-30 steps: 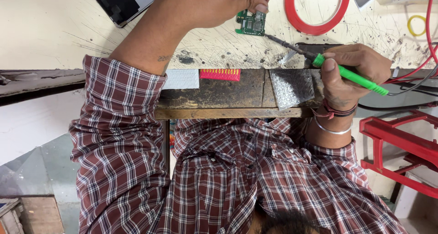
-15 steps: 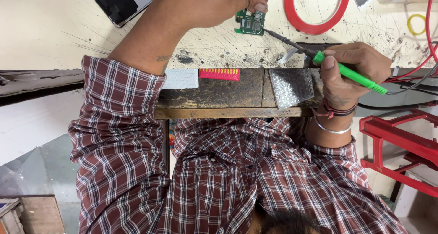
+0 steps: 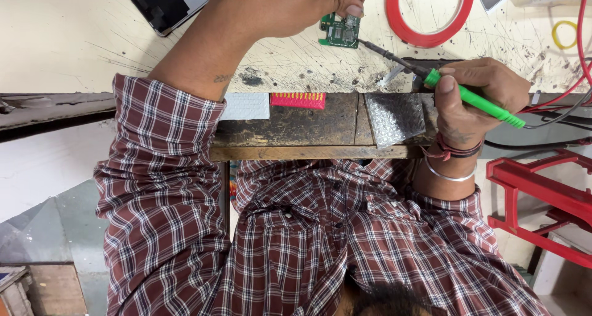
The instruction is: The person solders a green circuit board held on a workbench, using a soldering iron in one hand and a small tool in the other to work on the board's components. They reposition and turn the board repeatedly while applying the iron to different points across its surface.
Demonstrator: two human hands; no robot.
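Left hand point(image 3: 290, 8) was pinning a small green circuit board point(image 3: 339, 31) flat on the scratched-up bench point(image 3: 74, 51), fingers pressed down on its top edge. Right hand point(image 3: 475, 94) had a closed grip round a green-handled soldering iron point(image 3: 475, 98), with the tip touching the board's right edge. A red tape ring point(image 3: 430, 11) sat just beside the board, and a dark phone point(image 3: 161, 1) lay further left.

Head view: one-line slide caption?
Left hand steadies a small green circuit board while right hand applies a green-handled soldering iron.
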